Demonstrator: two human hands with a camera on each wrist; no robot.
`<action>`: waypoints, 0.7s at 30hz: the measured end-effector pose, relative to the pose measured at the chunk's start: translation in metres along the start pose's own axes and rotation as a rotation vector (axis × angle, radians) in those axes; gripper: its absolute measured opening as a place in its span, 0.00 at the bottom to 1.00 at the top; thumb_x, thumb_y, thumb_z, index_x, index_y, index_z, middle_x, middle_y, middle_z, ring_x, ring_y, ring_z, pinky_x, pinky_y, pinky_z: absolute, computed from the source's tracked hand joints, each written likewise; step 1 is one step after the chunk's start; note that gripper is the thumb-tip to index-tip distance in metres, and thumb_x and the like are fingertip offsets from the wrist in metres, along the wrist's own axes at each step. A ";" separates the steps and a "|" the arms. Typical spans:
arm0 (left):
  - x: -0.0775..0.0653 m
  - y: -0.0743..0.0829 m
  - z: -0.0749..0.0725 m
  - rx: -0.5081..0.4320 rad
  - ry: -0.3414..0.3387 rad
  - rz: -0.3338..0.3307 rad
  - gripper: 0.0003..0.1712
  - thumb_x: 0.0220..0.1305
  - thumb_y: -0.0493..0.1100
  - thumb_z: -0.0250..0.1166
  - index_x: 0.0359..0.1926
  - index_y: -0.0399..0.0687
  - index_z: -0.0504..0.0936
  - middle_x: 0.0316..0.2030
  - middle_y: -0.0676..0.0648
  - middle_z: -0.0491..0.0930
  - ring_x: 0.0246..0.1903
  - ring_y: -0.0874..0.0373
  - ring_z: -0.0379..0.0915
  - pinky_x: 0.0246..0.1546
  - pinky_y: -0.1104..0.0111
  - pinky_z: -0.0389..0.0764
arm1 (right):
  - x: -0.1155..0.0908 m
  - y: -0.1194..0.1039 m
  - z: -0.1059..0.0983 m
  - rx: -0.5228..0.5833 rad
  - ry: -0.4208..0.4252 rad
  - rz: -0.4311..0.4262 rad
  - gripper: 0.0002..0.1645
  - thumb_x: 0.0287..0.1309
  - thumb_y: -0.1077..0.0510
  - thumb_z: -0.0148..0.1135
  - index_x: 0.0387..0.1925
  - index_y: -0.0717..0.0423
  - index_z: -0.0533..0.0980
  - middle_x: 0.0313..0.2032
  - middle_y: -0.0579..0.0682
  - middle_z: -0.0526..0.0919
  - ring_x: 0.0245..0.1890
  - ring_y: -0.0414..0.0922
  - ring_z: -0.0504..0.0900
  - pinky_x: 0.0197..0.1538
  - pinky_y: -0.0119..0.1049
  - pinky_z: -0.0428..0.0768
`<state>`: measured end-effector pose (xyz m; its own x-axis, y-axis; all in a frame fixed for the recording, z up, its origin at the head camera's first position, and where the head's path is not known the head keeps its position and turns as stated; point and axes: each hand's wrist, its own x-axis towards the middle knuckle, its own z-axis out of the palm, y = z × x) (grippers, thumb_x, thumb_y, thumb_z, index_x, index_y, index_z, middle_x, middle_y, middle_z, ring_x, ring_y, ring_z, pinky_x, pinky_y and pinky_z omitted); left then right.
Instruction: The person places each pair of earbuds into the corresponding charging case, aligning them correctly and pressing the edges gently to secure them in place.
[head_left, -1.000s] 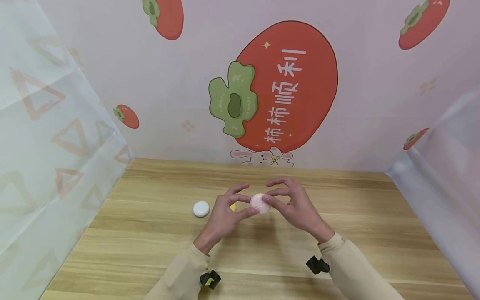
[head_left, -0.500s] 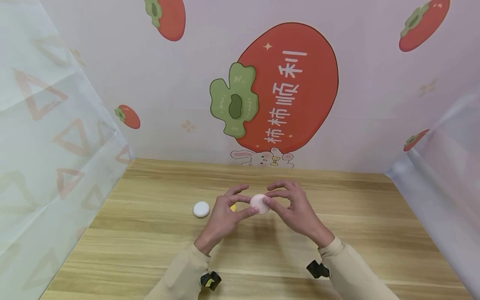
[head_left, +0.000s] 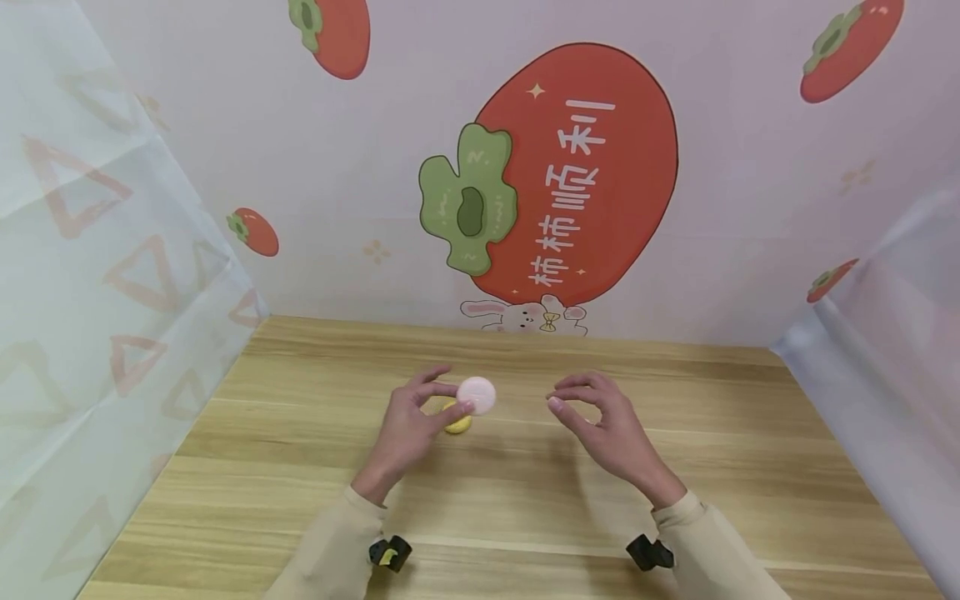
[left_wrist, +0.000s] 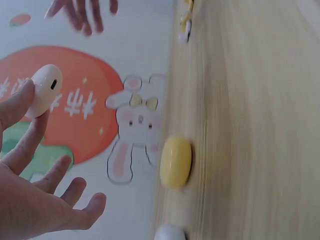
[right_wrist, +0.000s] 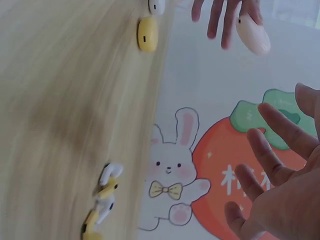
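My left hand point(head_left: 408, 425) pinches a pale pink, rounded earbud case point(head_left: 477, 395) between thumb and index finger, above the table. A small black slot shows on the case in the left wrist view. My right hand point(head_left: 603, 425) is apart from it to the right, fingers loosely bent and holding nothing. Below the left hand a yellow earbud case point(head_left: 458, 425) lies on the table, partly covered by the thumb. Beside it sits a white case point(right_wrist: 156, 6), hidden behind the left hand in the head view.
Several small white and yellow pieces, like earbuds, point(right_wrist: 107, 200) lie in a row on the wooden table point(head_left: 487, 517), hidden by the right hand in the head view. A printed cloth backdrop point(head_left: 337, 275) stands along the back, with pale cloth sides point(head_left: 75, 292).
Both hands were on the pink case. The right hand has let go and moved slightly right, while the left has carried the case left, uncovering more of the yellow case and covering the white one.
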<state>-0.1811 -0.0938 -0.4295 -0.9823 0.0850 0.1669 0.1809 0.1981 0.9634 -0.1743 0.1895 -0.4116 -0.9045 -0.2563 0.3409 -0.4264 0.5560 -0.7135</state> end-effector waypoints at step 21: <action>0.009 -0.036 -0.102 0.486 0.116 -0.287 0.25 0.66 0.48 0.70 0.50 0.27 0.84 0.69 0.27 0.64 0.71 0.27 0.52 0.70 0.39 0.52 | -0.028 0.039 -0.009 -0.108 -0.012 0.122 0.10 0.67 0.52 0.67 0.42 0.52 0.87 0.49 0.52 0.82 0.54 0.56 0.75 0.54 0.62 0.71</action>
<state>-0.2016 -0.1998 -0.4414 -0.9893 -0.1403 -0.0388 -0.1190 0.6259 0.7708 -0.1652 0.2254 -0.4437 -0.9499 -0.1910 0.2476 -0.3107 0.6650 -0.6791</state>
